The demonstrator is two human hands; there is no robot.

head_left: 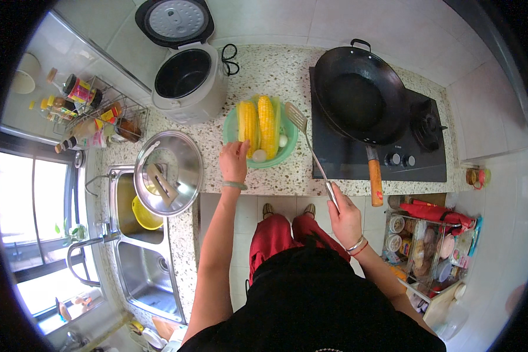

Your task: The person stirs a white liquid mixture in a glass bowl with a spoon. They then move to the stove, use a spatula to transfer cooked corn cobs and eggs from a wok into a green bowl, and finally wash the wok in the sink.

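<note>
A pale green bowl (229, 154) on the speckled counter holds two yellow corn cobs with pale husk on them, the left cob (247, 121) and the right cob (267, 123). Two white egg-like round things are in it too, one at the front (259, 155) and one at the right (283, 141). My left hand (234, 161) reaches over the bowl's front left rim. Its fingers are drawn together at the left cob's near end; whether they grip it is unclear. My right hand (346, 218) is closed round the handle of a slotted metal turner (312, 146), its head beside the bowl's right rim.
A black wok (358, 94) with a wooden handle stands on the black cooktop (416, 167). Left stand an open rice cooker (190, 100), a glass lid (185, 154), a bottle rack (136, 117) and a double sink (149, 281) with a yellow basin (145, 215). A storage rack (422, 252) stands lower right.
</note>
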